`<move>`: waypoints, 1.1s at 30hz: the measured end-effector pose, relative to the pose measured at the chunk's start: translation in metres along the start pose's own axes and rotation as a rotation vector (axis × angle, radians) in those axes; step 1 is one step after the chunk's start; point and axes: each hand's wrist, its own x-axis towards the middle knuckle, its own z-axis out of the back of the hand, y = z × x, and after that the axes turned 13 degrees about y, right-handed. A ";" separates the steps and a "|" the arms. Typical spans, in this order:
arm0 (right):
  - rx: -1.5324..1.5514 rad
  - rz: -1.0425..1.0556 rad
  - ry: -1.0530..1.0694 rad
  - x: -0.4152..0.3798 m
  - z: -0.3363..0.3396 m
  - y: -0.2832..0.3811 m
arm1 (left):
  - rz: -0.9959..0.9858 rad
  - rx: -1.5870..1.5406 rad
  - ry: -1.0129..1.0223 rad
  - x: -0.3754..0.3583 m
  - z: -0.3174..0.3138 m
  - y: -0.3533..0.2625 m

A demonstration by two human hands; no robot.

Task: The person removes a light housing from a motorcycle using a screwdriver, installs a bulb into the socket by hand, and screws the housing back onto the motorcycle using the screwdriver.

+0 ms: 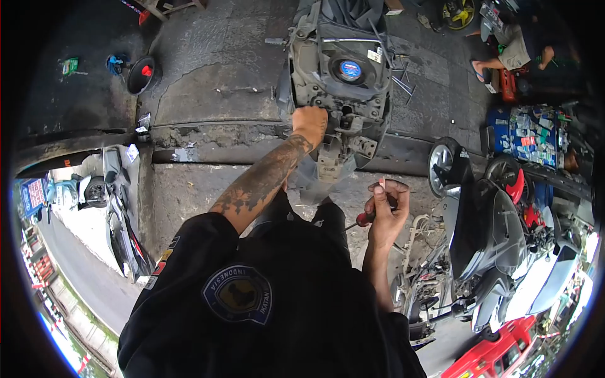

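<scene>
A grey scooter body section (340,69) with a round blue emblem (350,70) lies on the concrete floor ahead of me. My left hand (310,123), on a tattooed forearm, is closed on its lower edge beside a grey bracket (330,165). My right hand (386,208) is held apart, closer to my body. It grips a red-handled screwdriver (363,218), and the fingertips pinch something small that I cannot make out. My black shirt with a round badge (238,293) fills the bottom of the view.
Stripped scooters (491,239) and a loose wheel (444,167) crowd the right side, with a red vehicle (498,356) below. Another person (513,50) sits at top right, above a blue tray of parts (529,135). A black bowl (142,74) and another scooter (123,214) stand to the left.
</scene>
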 end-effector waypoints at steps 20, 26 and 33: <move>-0.056 -0.148 0.239 0.056 0.028 -0.038 | -0.041 -0.961 -0.343 -0.078 -0.040 -0.020; -0.090 -0.173 0.331 0.062 0.007 -0.022 | -0.213 -1.315 -0.419 -0.110 -0.042 -0.012; -0.103 -0.084 0.387 0.044 -0.005 0.021 | -0.327 -1.405 -0.480 -0.146 -0.013 -0.004</move>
